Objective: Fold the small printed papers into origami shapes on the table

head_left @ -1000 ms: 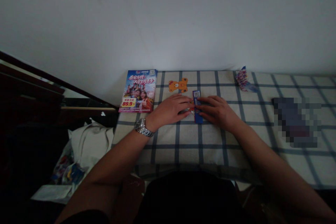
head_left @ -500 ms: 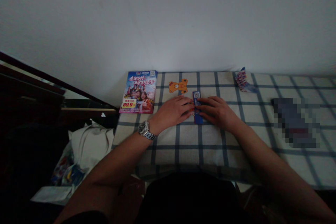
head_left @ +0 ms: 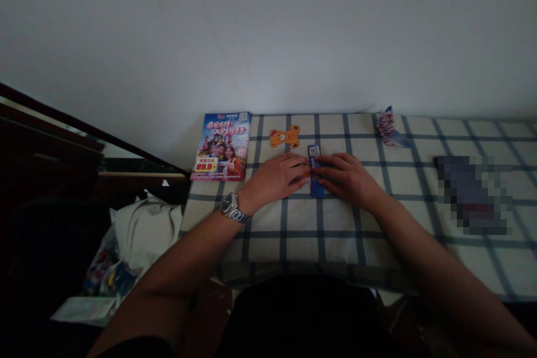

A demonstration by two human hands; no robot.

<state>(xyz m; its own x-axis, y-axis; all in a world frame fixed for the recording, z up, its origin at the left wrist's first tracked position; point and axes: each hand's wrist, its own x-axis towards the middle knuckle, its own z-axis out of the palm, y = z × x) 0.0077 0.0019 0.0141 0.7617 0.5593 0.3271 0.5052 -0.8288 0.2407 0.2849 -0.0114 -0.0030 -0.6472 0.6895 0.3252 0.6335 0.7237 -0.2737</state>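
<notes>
A narrow folded flyer (head_left: 318,187), blue with a QR code at its top end, lies on the checked cloth between my hands. My left hand (head_left: 282,176), with a metal watch (head_left: 234,207) on the wrist, grips the flyer's left edge with its fingertips. From the other side, the fingers of my right hand (head_left: 348,176) press down on the flyer's middle and cover part of it. An orange bear picture (head_left: 285,137) lies just above my left hand. To the left is a stack of printed flyers (head_left: 221,148) showing people and the price 89.9.
The checked cloth (head_left: 339,243) covers the table. Toward the back right lies a crumpled colourful paper piece (head_left: 390,127). Farther right is a dark pixelated object (head_left: 470,196). White bags (head_left: 142,224) hang or stand down at the left. A pale wall (head_left: 293,39) rises behind.
Both hands and the folded flyer are in nearly the same place. The whole view has shifted very slightly.
</notes>
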